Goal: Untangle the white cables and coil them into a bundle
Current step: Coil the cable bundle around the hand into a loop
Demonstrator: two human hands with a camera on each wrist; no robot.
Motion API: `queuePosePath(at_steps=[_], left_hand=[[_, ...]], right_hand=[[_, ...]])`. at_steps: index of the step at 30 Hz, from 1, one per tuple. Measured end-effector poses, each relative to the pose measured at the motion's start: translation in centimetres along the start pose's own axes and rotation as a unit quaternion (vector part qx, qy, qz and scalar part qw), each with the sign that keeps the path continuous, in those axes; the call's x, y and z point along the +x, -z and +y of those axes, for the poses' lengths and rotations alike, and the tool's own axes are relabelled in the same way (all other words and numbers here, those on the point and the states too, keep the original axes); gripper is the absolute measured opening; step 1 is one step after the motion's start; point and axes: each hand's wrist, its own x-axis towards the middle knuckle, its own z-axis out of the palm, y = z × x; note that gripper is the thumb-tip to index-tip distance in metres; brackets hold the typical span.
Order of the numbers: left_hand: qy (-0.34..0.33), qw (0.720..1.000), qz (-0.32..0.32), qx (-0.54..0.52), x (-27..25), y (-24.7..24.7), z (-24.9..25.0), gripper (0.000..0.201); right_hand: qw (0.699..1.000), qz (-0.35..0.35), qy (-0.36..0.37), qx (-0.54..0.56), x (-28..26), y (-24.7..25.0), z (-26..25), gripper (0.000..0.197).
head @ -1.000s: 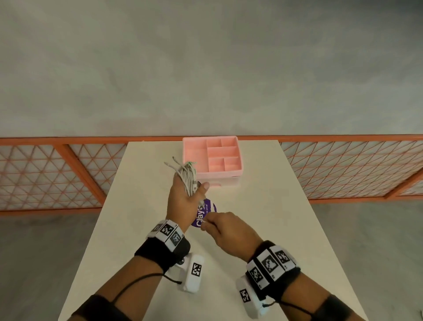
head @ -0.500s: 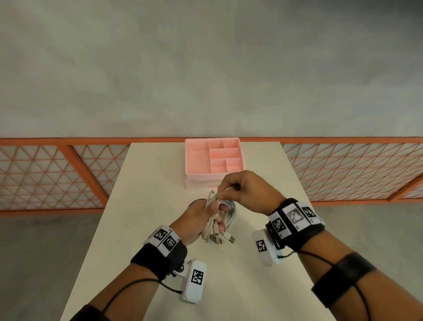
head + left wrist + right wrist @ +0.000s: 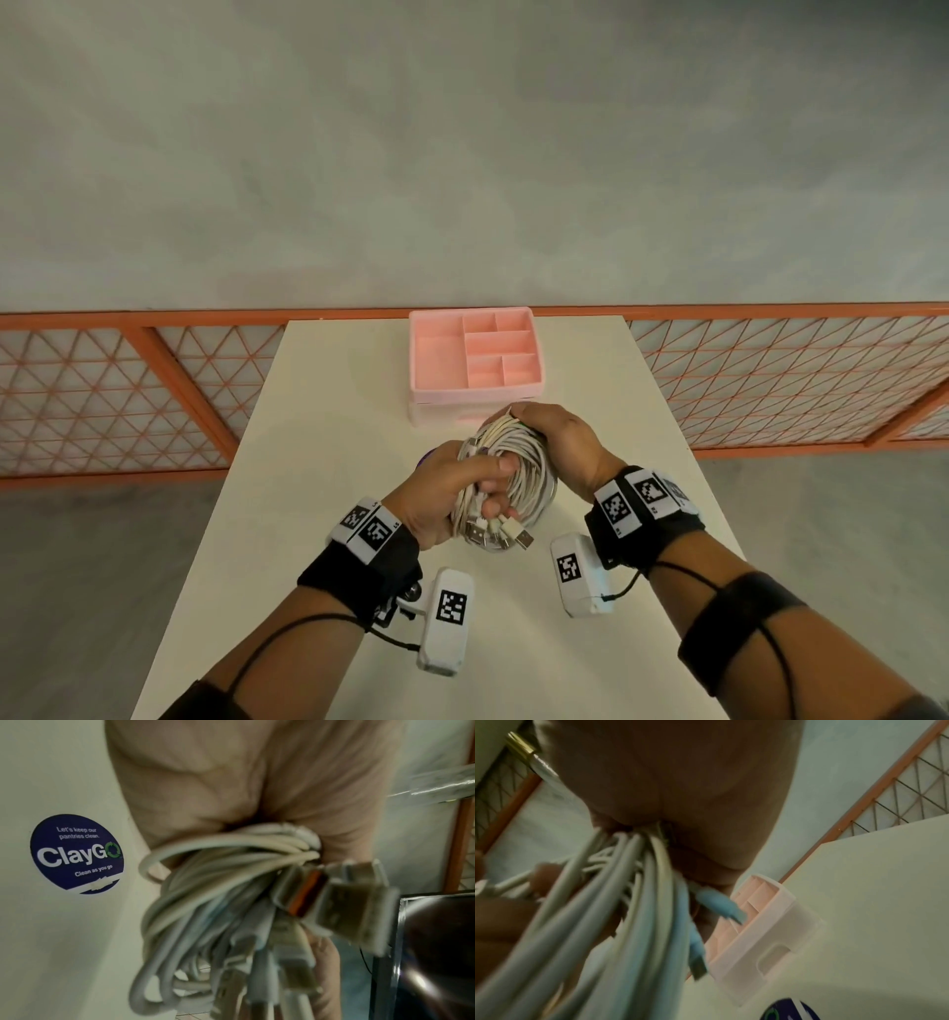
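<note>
**Both hands closed on the cable coil, above the counter**

Left hand (image 3: 445,488): grip closed around the near side of the white cables (image 3: 518,473). Thumb lies across the top of the strands, fingers curl under and through the loop. USB plugs (image 3: 506,534) hang out just below this grip, toward the person; in the left wrist view the plug ends (image 3: 334,902) bunch at the palm's lower edge, blurred.

Right hand (image 3: 557,442): grip closed over the far-right arc of the same coil, palm down, fingers wrapped over the strands and hidden beneath. In the right wrist view the cables (image 3: 634,902) run out from under the palm, with two loose plug tips beside them; blurred.

Pose: both wrists raised off the counter (image 3: 318,462), forearms converging, hands nearly touching across the coil. The coil is a rough ring held between the two grips, clear of the surface.

Room: pink organiser tray (image 3: 475,360) sits just beyond the right grip, close to the knuckles. A round purple sticker (image 3: 77,854) lies under the left grip, mostly hidden from the head view. Open counter to the left, right and near side; counter edges lie well apart from both hands.
</note>
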Motion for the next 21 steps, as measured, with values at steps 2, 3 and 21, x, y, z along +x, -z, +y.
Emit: queuePosePath(at_steps=[2,3,21], left_hand=[[0.012,1.0,0.004,-0.008,0.0,0.3,-0.2,0.041],[0.017,1.0,0.008,-0.015,-0.1,0.5,-0.2,0.044],[0.014,0.998,0.048,-0.039,-0.5,1.9,0.3,0.013]], right_hand=[[1.0,0.016,-0.011,-0.002,-0.1,-0.3,0.6,0.049],[1.0,0.012,-0.01,0.002,0.0,-0.5,0.9,0.049],[0.995,-0.075,0.023,-0.061,-0.3,-1.9,-0.7,0.038]])
